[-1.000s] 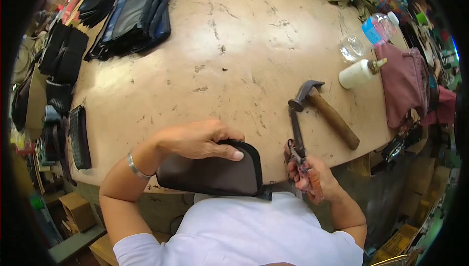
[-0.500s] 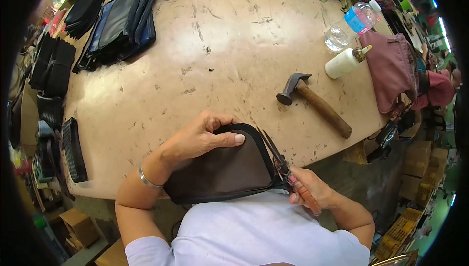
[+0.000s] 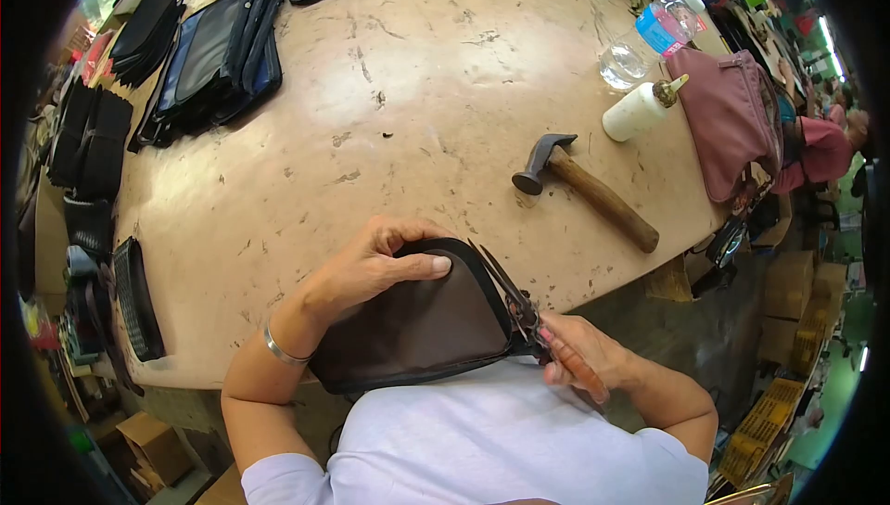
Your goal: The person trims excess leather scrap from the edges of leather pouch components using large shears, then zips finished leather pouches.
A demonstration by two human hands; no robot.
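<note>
A dark brown piece with a black zippered border (image 3: 417, 319), like a pouch panel, is tilted at the table's front edge against my shirt. My left hand (image 3: 394, 259) grips its upper edge, thumb flat on the brown face and fingers behind. In my right hand (image 3: 579, 352) is a pair of scissors (image 3: 508, 287), fingers wrapped round the handles. Its slim blades point up and left along the panel's right border, slightly parted at the tips. A short dark end of the border sticks out at the lower right corner, close under the scissors.
A hammer (image 3: 593, 191) lies on the worn table (image 3: 278, 180), right of the panel. Behind it are a white glue bottle (image 3: 635, 114), a water bottle (image 3: 649, 41) and a pink bag (image 3: 728, 120). Stacked dark pouches (image 3: 213, 60) lie at the left, a black woven strip (image 3: 139, 301) nearer.
The view has shifted slightly, so the table items sit a little further left. The scissors have tipped a little to the left along the border. Both hands keep their grip.
</note>
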